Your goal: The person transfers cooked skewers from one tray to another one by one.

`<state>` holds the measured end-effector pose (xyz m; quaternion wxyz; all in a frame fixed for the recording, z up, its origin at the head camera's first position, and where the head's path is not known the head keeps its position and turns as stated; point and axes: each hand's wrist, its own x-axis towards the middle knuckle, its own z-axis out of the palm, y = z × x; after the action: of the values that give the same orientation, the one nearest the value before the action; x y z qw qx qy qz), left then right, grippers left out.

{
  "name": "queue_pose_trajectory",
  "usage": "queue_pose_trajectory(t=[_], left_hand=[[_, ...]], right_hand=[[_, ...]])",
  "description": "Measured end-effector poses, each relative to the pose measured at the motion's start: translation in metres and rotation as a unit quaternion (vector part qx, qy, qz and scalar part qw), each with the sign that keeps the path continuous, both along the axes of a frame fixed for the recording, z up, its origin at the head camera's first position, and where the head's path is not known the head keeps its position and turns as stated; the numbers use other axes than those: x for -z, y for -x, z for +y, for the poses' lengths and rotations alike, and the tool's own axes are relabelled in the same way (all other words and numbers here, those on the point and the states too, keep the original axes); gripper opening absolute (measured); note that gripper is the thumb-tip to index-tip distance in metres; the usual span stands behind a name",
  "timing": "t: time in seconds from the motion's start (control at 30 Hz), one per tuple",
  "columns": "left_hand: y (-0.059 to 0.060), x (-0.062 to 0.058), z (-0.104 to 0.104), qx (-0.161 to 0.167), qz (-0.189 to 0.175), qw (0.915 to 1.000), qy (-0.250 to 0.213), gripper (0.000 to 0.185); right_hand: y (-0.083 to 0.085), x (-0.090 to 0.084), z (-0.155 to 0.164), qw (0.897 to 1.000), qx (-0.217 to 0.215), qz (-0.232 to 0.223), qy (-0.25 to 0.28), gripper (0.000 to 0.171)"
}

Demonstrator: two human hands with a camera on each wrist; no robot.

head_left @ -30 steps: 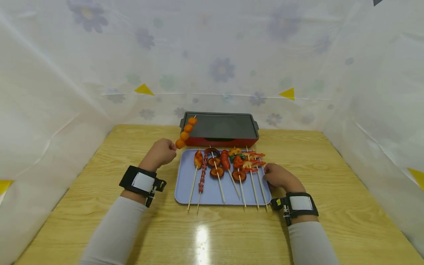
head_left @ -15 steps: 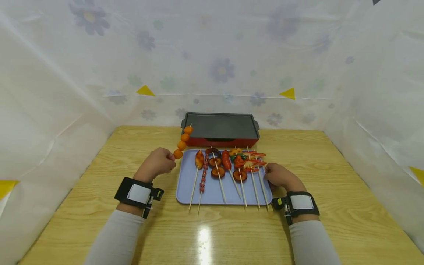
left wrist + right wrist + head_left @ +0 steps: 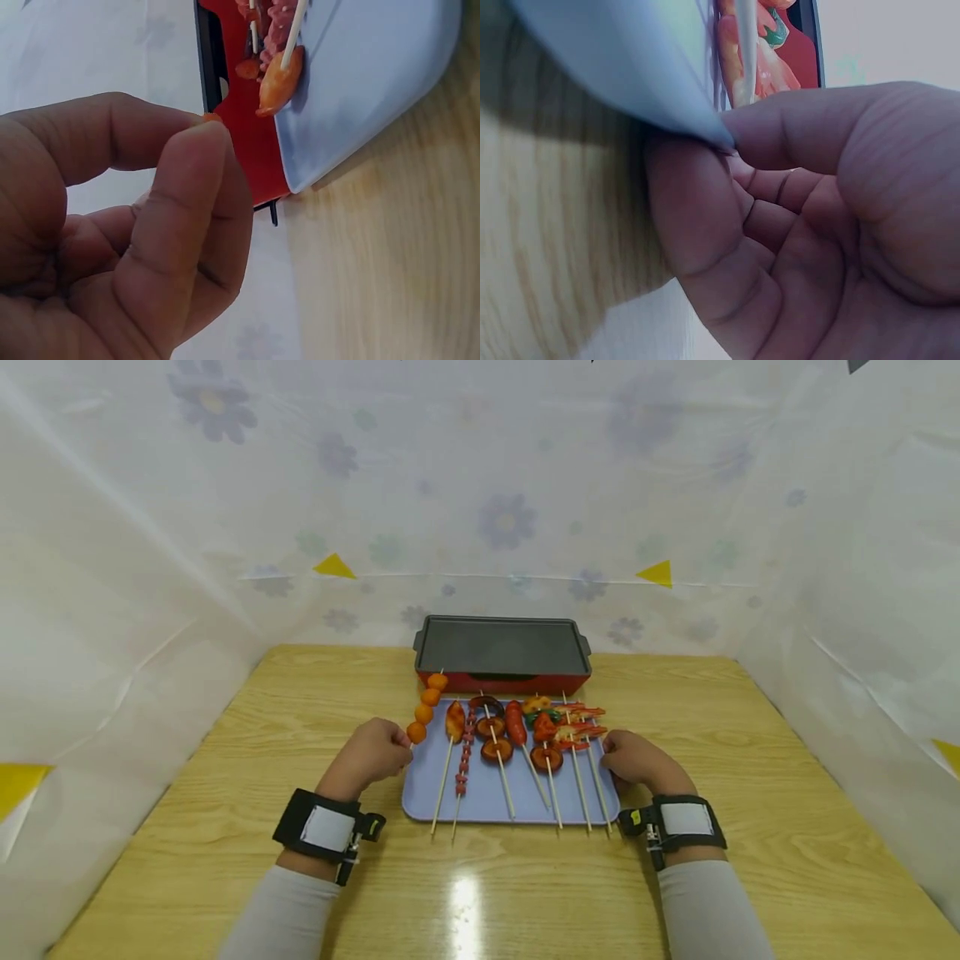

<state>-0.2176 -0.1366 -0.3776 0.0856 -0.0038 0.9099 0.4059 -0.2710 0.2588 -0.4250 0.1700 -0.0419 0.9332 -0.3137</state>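
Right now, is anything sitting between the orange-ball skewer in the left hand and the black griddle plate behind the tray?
Nothing visible does. The left hand pinches the orange-ball skewer over the tray's left edge; the griddle surface is bare.

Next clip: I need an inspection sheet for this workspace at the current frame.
Surface: wooden table, glossy, with a light glare near the front edge.
Job's things: orange-ball skewer held over the left edge of the blue tray; on the tray lie more skewers of sausage, mushroom, shrimp and others; beyond it a red griddle with a bare black plate.
Clutter: nothing seen.
Grippers: left hand pinches the stick of the orange-ball skewer; right hand grips the tray's right edge, thumb under the rim in the right wrist view.
Cables: nothing seen.
Surroundings: pale flowered sheeting on three sides, with yellow triangle markers.
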Motion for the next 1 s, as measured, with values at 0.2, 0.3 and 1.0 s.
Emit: queue_pose_trajectory(t=[0.2, 0.3, 1.0], left_hand=[[-0.009, 0.01, 0.003, -0.01, -0.015, 0.9997, -0.013, 0.004], [-0.012, 0.016, 0.003, -0.017, -0.017, 0.9995, -0.022, 0.004], [-0.009, 0.039, 0.015, -0.033, 0.0, 0.9995, 0.003, 0.009]], right_hand=[[0.001, 0.001, 0.001, 1.0, -0.007, -0.005, -0.008, 0.011], [0.001, 0.0, 0.001, 1.0, -0.01, -0.006, -0.013, 0.012], [0.0, -0.001, 0.0, 1.0, -0.003, -0.007, -0.01, 0.014]])
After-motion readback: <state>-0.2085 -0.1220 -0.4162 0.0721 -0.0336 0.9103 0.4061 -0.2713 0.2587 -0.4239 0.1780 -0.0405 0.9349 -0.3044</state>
